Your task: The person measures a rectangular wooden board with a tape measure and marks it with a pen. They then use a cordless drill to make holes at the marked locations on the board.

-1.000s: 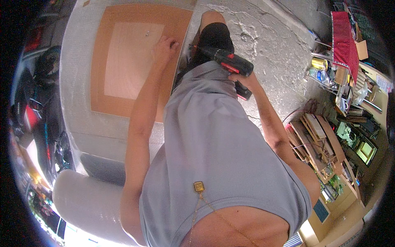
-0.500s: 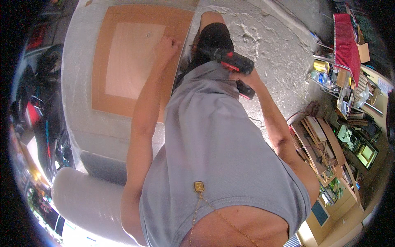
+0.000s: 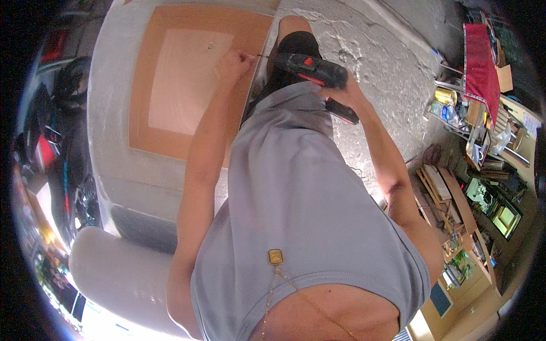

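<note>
A black and red cordless drill [image 3: 315,69] is gripped by its handle in my right hand [image 3: 348,95]. It lies level above my thigh, its thin bit [image 3: 263,55] pointing left. At the bit's tip, my left hand [image 3: 233,65] holds its thumb and fingertips pinched together. Whatever they pinch is too small to make out. Below that hand is a flat panel [image 3: 149,85] with an orange-brown border and a paler middle [image 3: 176,85]. A few tiny metal pieces [image 3: 210,45], perhaps screws, lie on the pale part.
The panel rests on a wide grey surface [image 3: 108,113] wrapped in clear film. A film-wrapped roll [image 3: 119,278] sits at lower left. Rough concrete floor [image 3: 375,74] stretches to the right. Beyond are stacked wood offcuts [image 3: 441,187], a cluttered shelf [image 3: 449,111] and a red cloth [image 3: 479,62].
My right hand has swung the drill level and slightly left, so its bit meets my left fingertips. My left hand has shifted slightly and stays pinched over the panel.
</note>
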